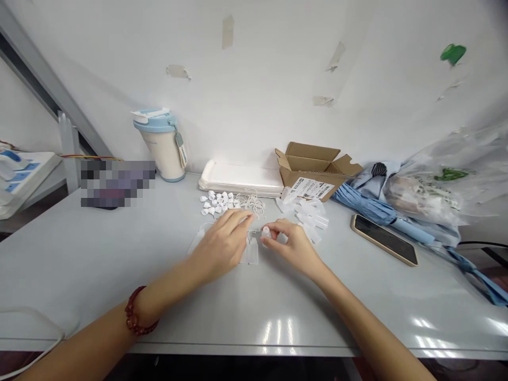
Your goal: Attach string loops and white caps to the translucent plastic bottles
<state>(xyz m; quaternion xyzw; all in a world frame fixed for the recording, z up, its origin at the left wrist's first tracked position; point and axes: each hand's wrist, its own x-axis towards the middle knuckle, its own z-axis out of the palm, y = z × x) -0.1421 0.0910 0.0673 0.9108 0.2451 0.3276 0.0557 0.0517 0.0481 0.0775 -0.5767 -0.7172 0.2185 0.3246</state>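
Note:
Between the thumb and fingertips of my right hand (293,246) is a small translucent plastic piece (265,233), upright and shaped like a tiny bottle neck. Close by on the left, my left hand (224,238) has its fingers bent and pressed together; its thumb is hidden, and I cannot make out what it pinches. Beneath and beside it lie flat translucent plastic pieces (251,253), partly covered by the hand. Behind the hands sit several small white cone-shaped caps (216,201) and a tangle of thin white cord (252,202). More translucent plastic pieces (311,214) lie to the right.
Stacked white trays (244,177) and an opened cardboard box (313,177) stand against the wall. A tumbler (162,145) is at back left. To the right are a phone (383,239), a folded blue umbrella (369,206) and a plastic bag (428,190). The table's front edge is near.

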